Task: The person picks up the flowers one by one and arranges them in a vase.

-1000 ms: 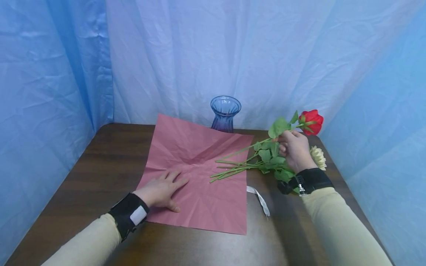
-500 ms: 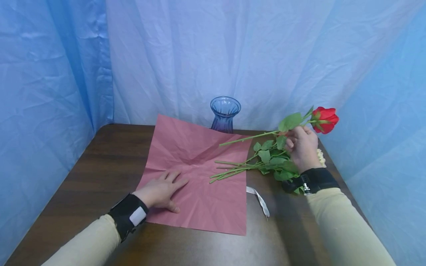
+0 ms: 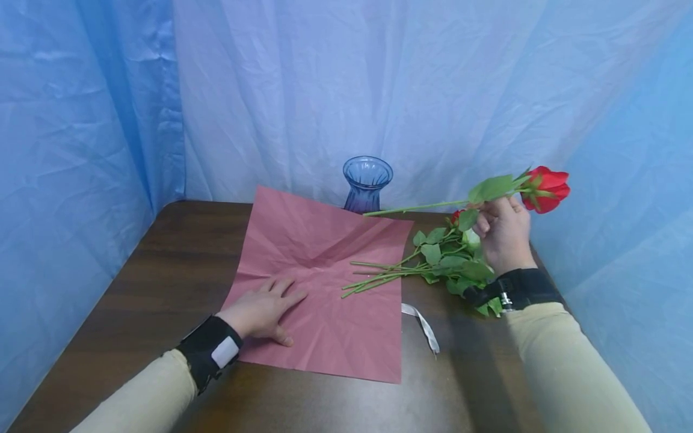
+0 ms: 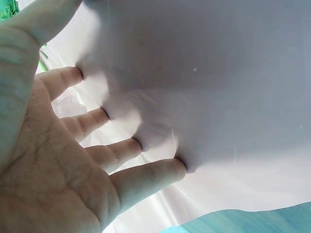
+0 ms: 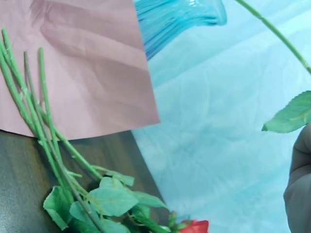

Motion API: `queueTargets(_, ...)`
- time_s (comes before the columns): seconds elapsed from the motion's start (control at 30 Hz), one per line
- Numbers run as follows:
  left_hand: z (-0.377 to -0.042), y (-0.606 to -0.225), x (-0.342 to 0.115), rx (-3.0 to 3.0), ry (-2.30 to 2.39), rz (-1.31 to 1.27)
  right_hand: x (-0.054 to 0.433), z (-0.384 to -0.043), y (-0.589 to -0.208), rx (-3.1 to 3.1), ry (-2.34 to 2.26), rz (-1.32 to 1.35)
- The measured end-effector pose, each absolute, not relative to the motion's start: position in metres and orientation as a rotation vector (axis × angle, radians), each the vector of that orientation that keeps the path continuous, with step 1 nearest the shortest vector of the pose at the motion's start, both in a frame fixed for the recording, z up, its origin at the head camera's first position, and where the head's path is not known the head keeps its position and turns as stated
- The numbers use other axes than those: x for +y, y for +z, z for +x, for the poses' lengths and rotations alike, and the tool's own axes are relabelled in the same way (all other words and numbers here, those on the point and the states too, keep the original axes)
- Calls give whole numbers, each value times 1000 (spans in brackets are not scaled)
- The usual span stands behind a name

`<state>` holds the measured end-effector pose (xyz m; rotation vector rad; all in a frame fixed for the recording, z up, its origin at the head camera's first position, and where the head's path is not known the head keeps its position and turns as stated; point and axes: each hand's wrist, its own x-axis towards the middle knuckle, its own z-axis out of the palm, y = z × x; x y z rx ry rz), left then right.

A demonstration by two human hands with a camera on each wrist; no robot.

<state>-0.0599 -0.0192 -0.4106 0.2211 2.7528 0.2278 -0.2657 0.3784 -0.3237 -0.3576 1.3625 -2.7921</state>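
My right hand [image 3: 505, 233] pinches a red rose [image 3: 545, 189] by its stem just below the bloom, held up above the table with the stem pointing left. Below it lies a bunch of flowers [image 3: 452, 264] with green leaves; another red bloom [image 5: 194, 226] shows among them. Their cut stem ends rest on a sheet of pink paper [image 3: 325, 325]. My left hand [image 3: 265, 310] lies palm down on the paper's left side with fingers spread. In the left wrist view the fingertips [image 4: 177, 167] press into the sheet.
A blue glass vase [image 3: 367, 183] stands behind the paper's far edge. A white ribbon [image 3: 422, 328] lies to the right of the paper on the dark wooden table [image 3: 135, 270]. Blue curtains [image 3: 281, 90] hang at the back and both sides.
My right hand has lifted the red rose up and to the right, away from the other flowers, uncovering a second red bloom. My left hand has stayed in place on the paper.
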Motion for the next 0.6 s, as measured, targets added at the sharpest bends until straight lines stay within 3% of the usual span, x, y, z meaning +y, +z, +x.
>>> queueTargets(0.6, -60, -410, -19, 2754, 219, 230, 380, -273, -304, 1190, -2911, -358)
